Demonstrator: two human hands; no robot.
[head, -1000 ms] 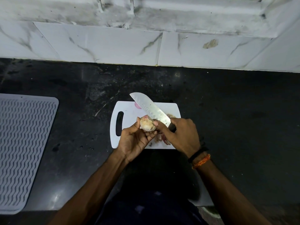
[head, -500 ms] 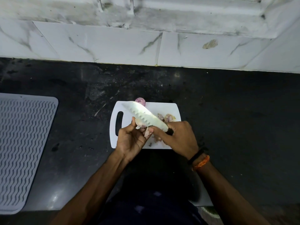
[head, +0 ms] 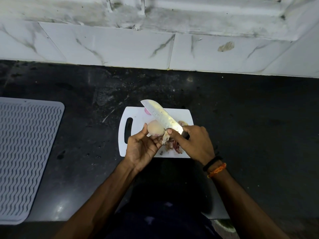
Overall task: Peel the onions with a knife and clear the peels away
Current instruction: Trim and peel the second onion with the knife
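My left hand (head: 143, 149) holds a pale, mostly peeled onion (head: 155, 129) over the white cutting board (head: 136, 114). My right hand (head: 193, 142) grips the handle of a broad knife (head: 160, 115) whose blade points up and left above the onion. Between my right thumb and the blade a strip of peel (head: 165, 138) hangs off the onion. Loose reddish peels (head: 175, 145) lie on the board under my hands. A pink onion piece (head: 147, 111) peeks out at the board's far edge, partly behind the blade.
The board lies on a dark stone counter (head: 241, 118). A grey ribbed drying mat (head: 25, 156) covers the counter at the left. A white marble-tiled wall (head: 120, 45) runs along the back. More peel (head: 183, 123) sits on the board's right side.
The knife blade has swung back up and to the right, off the onion. The onion has turned in my left hand, showing a smooth pale side, with a peel strip pulled away.
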